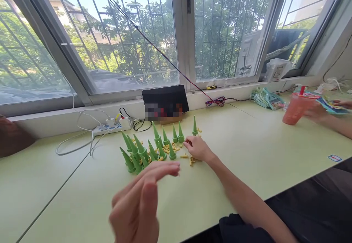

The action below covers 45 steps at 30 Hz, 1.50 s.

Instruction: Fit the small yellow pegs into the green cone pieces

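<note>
My left hand (pixel 137 202) is raised in the near foreground, its fingers stretched out and the thumb apart, holding nothing. Farther off, my right hand (pixel 198 148) is low over the table with its fingers pinched together; what lies between the fingertips is too small to make out. Small yellow peg-like pieces (pixel 190 160) are scattered beside and under it. Left of that hand, several green cones (pixel 140 147) with ringed bases stand upright in a cluster, and more yellow pieces (pixel 166 149) lie among them. One green cone (pixel 195 126) stands just behind my right hand.
A dark tablet-like panel (pixel 166 98) leans at the window ledge behind the cones. At left are a power strip (pixel 112 126) and white cables. A red cup (pixel 297 108) stands at right, near another person's hand (pixel 316 111) and green packets (pixel 265 98). A screwdriver (pixel 211 87) lies on the ledge.
</note>
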### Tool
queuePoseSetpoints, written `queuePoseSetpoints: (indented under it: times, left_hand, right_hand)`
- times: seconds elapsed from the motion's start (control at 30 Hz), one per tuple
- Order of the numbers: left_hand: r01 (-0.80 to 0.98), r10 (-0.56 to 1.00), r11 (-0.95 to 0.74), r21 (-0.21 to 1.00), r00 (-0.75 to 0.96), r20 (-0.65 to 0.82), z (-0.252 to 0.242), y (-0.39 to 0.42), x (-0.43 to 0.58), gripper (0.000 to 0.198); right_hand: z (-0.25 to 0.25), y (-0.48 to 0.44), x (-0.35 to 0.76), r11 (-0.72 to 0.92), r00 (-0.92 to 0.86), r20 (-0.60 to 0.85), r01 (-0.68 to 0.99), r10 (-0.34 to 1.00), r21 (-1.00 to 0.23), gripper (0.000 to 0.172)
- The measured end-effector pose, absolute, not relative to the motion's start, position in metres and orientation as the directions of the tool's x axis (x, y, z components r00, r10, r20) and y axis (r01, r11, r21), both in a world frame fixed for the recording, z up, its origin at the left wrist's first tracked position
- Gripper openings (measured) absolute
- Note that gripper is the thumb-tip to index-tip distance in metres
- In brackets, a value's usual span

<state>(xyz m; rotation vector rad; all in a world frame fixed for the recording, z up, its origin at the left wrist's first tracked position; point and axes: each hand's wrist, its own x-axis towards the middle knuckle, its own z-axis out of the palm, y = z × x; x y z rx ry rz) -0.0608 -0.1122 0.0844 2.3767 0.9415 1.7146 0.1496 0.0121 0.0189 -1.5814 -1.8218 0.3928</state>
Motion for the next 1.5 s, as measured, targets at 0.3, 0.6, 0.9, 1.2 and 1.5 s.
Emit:
queuePoseSetpoints:
  times: [0.3,0.6,0.9,1.2,1.5]
  left_hand:
    - [0.547,0.497,-0.824,0.145,0.577,0.648,0.010,-0.004,-0.021,0.029]
    - [0.615,0.642,-0.745,0.258,0.557,0.527,0.003,-0.002,-0.026,0.023]
    - [0.683,0.682,-0.708,0.178,0.597,0.422,0.003,-0.002,-0.027,0.026]
    - [0.672,0.653,-0.701,0.237,0.473,0.592,0.004,-0.003,-0.027,0.020]
    - [0.562,0.780,-0.572,0.598,0.148,0.608,0.004,0.002,-0.027,0.034]
  right_hand:
    - [0.014,0.014,0.153,0.230,-0.047,0.304,0.766,0.951,-0.601,0.020]
    - [0.011,0.015,0.154,0.267,-0.060,0.344,0.757,0.937,-0.596,0.016]
    - [0.009,0.015,0.152,0.267,-0.059,0.347,0.761,0.936,-0.592,0.017]
    - [0.009,0.015,0.149,0.315,-0.076,0.384,0.725,0.920,-0.612,0.017]
    - [0.014,0.012,0.147,0.346,-0.094,0.399,0.700,0.912,-0.625,0.018]
